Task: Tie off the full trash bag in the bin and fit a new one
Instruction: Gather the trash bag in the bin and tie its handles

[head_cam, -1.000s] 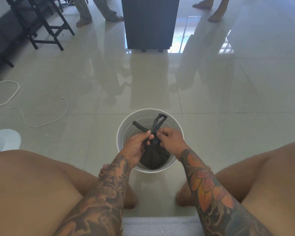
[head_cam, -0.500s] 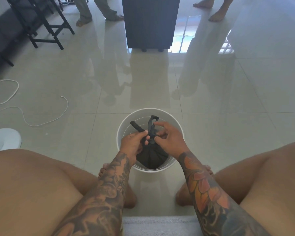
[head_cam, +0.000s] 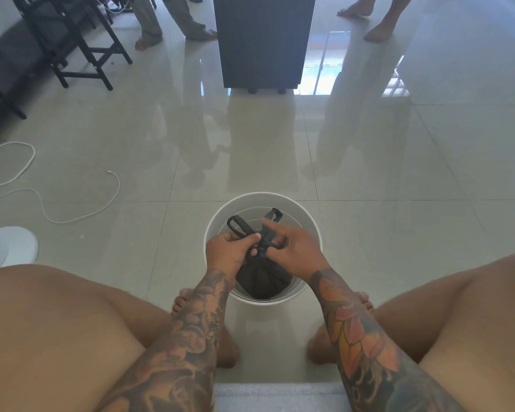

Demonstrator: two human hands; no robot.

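Note:
A round white bin stands on the tiled floor between my knees. Inside it sits a full black trash bag, its neck gathered at the top. My left hand grips the bag's left handle loop, which sticks out up and to the left. My right hand pinches the right handle loop at the knot, fingers curled around the strand. Both hands meet over the bag's neck, above the bin's opening. No new bag is in view.
A dark cabinet stands ahead on the glossy floor. Black chairs are at the far left, a white cable and a white round object lie at the left. Two other people's feet show at the top.
My right hand has shifted up along the right handle loop and its fingers have worked around the knot. The left hand keeps its hold; the handles now sit lower and closer together.

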